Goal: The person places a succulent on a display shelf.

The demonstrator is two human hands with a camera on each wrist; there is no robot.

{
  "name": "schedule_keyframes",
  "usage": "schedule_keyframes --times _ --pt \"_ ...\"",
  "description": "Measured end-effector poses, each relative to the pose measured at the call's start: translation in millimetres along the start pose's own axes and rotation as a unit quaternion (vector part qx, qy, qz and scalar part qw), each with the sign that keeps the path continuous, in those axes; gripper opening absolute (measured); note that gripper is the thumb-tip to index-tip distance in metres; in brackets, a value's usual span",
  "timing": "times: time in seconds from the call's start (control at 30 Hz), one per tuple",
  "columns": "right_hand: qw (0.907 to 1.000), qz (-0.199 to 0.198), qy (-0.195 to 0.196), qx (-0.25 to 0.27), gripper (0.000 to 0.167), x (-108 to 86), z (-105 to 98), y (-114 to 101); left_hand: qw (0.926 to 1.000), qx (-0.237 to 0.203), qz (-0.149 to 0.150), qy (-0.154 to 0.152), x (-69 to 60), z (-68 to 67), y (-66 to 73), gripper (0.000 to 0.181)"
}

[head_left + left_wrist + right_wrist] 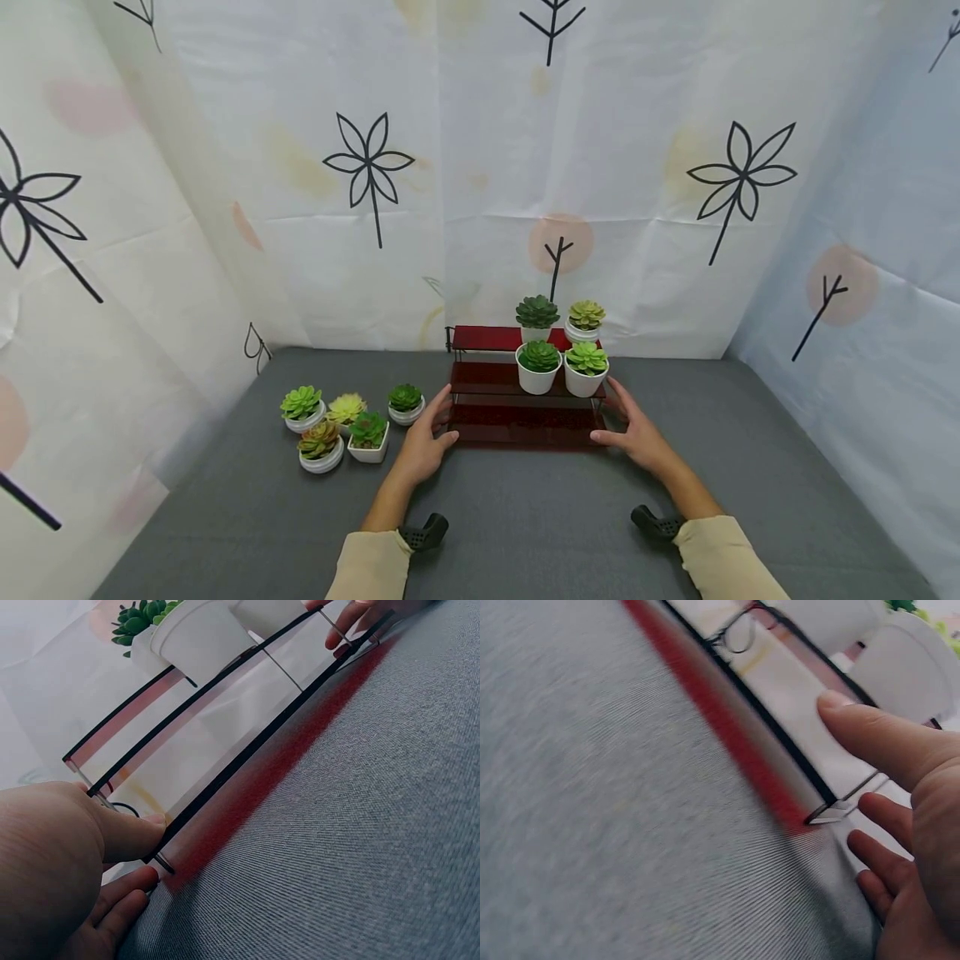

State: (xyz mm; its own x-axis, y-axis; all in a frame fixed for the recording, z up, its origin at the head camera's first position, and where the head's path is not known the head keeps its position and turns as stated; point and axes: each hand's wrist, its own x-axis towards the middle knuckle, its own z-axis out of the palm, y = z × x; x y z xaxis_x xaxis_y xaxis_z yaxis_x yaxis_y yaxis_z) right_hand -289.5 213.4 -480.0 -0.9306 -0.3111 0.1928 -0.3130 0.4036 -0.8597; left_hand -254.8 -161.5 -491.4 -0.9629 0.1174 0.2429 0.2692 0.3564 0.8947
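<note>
A three-tier dark red rack with thin black edging stands on the grey table. Four potted succulents occupy its right part: two on the top tier and two on the middle one, including a white pot. The left hand is at the rack's left end; in the left wrist view its straight thumb touches the lower tier's corner, fingers beside the leg. At the right end is the right hand, its fingers extended and spread. The right wrist view has that hand beside the lower corner, thumb raised.
Several small potted succulents stand left of the rack, among them one in a square white pot and one in a round pot nearest the left hand. A patterned white cloth hangs behind and at both sides of the table.
</note>
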Motion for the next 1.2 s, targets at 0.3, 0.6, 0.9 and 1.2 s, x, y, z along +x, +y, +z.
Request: schedule_keyframes --times 0.3,0.6,0.9,1.2 --pt "0.9999 -0.006 -0.015 -0.004 0.093 0.2 0.9 2.9 1.0 0.002 0.006 0.0 -1.7 0.2 -1.2 0.076" --pt "0.9984 -0.026 -0.011 -0.048 0.094 -0.3 1.4 5.8 1.0 0.002 0.005 -0.002 -1.1 -0.6 0.5 0.075" --pt "0.9972 -0.029 -0.012 -0.069 0.095 -3.5 0.6 5.6 0.9999 0.007 0.009 -0.003 -1.8 -0.3 -0.5 0.076" --pt "0.9971 -0.029 -0.015 -0.069 0.097 -4.6 0.7 5.5 0.9998 0.008 0.016 0.004 0.3 0.2 -0.6 0.075"
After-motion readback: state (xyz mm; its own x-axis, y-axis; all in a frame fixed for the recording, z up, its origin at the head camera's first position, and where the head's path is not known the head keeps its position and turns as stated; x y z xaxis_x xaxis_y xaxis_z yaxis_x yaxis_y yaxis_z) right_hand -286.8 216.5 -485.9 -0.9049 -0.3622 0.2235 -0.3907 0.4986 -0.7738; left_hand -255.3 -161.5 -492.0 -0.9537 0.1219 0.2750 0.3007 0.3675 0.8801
